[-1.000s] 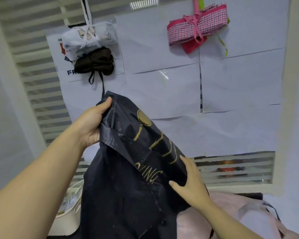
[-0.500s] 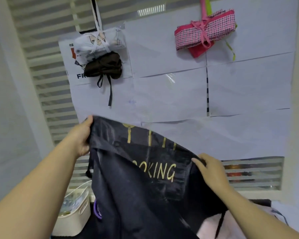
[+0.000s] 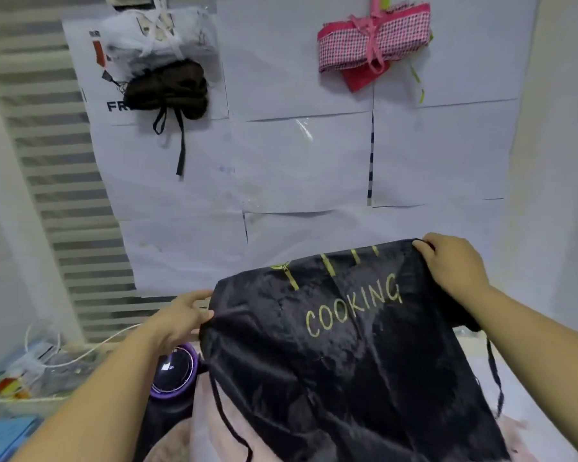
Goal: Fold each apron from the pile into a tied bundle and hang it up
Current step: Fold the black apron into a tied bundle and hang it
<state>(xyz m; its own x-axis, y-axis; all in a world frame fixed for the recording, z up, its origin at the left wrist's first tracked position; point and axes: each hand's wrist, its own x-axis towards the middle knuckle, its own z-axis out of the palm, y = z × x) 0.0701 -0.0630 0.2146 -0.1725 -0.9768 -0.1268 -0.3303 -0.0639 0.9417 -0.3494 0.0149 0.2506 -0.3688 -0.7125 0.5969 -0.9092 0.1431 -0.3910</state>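
A person holds up a black apron (image 3: pixel 347 361) printed with the gold word "COOKING", spread out in front of a wall covered with white paper sheets (image 3: pixel 301 161). The left hand (image 3: pixel 181 320) pinches the apron's left edge between thumb and fingers. The right hand (image 3: pixel 454 265) has a closed grip on the upper right corner, fingers curled over the hem. The right corner is held higher than the left, so the top edge slants. The apron's lower part drapes down over pale pink fabric (image 3: pixel 207 425) and is cut off at the bottom edge. A thin black tie string (image 3: pixel 496 378) dangles at its right side.

At the far left stands a white basket (image 3: pixel 24 400). Its contents are blurred: something clear and crinkled, a red and yellow patch, and a white cable (image 3: pixel 90 350) looping out. Beside the left wrist is a round dark object with a purple rim (image 3: pixel 174 371), half hidden by the forearm and hard to identify. A blue object (image 3: pixel 4 435) is cut off at the lower left corner.

High on the wall hang three tied bundles: a white bundle (image 3: pixel 157 38), a dark brown bundle (image 3: pixel 171 90) touching just below it, and, well apart to the right, a pink checked bundle (image 3: pixel 374 41).
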